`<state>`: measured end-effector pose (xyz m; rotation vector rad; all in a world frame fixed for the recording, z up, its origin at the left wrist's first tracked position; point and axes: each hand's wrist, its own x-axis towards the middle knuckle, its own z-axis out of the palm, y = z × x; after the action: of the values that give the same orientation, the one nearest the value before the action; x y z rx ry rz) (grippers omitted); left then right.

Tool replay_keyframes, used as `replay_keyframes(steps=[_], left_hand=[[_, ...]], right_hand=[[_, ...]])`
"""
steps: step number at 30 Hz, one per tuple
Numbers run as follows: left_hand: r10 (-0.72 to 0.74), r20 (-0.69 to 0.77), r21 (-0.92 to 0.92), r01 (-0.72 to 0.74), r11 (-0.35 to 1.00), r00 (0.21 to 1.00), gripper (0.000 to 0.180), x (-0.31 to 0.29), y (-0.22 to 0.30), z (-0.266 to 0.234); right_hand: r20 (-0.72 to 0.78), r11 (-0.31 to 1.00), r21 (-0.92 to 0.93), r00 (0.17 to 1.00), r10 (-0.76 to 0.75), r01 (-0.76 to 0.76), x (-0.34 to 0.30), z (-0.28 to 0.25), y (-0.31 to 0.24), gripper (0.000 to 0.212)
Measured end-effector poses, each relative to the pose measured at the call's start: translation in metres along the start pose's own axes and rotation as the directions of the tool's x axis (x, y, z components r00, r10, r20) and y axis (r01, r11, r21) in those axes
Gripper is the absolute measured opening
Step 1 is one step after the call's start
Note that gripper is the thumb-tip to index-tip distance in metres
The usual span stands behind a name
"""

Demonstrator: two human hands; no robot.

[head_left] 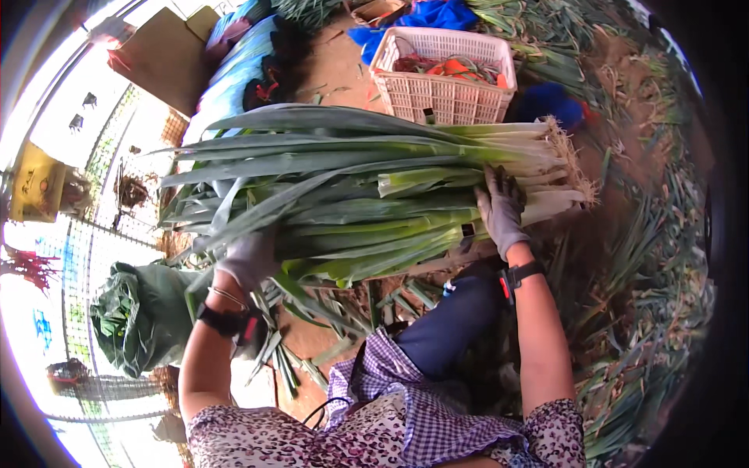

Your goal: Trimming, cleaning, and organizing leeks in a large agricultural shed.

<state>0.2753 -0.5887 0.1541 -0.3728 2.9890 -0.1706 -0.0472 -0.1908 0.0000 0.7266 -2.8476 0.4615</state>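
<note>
Bundle of leeks (367, 187): large, lying crosswise in front of the person, white rooted ends to the right, green leaves to the left. Left hand (248, 259), gloved: fingers closed under the leaf end. Right hand (499, 212), gloved: fingers spread flat on the white stalks. White plastic basket (443, 76) behind. Leaf trimmings (647, 312) on the ground.

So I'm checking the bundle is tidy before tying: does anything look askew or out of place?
Mostly tidy: the leeks lie parallel, roots together by the right hand. A few leaves splay loose near the left hand, and trimmed leaves litter the ground.
</note>
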Motion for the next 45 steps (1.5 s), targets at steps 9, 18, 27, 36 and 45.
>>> replay_keyframes(steps=[9,18,27,36,45], left_hand=[[0.064,0.168,0.066,-0.076,0.995,0.984,0.076,0.025,0.006,0.018],[0.152,-0.237,-0.144,-0.189,0.971,0.96,0.115,0.026,-0.03,0.223],[0.167,0.026,-0.051,-0.166,0.985,0.986,0.095,-0.036,-0.005,0.023],[0.473,0.105,-0.99,0.048,0.132,0.875,0.042,0.038,0.473,0.03],[0.434,0.506,-0.798,0.214,0.563,0.745,0.077,0.039,0.495,0.457]], right_hand=[[-0.003,0.999,0.025,1.0,0.031,-0.031,-0.004,-0.009,0.015,0.07],[-0.107,0.995,0.071,0.991,0.079,-0.072,-0.01,0.001,0.008,0.072],[-0.278,0.794,0.606,0.925,0.259,-0.04,-0.058,-0.037,0.049,0.063],[0.104,0.568,0.32,0.624,0.774,-0.758,-0.343,-0.007,0.164,0.07],[0.328,0.067,0.132,0.108,0.938,-0.989,-0.513,0.029,0.216,0.117]])
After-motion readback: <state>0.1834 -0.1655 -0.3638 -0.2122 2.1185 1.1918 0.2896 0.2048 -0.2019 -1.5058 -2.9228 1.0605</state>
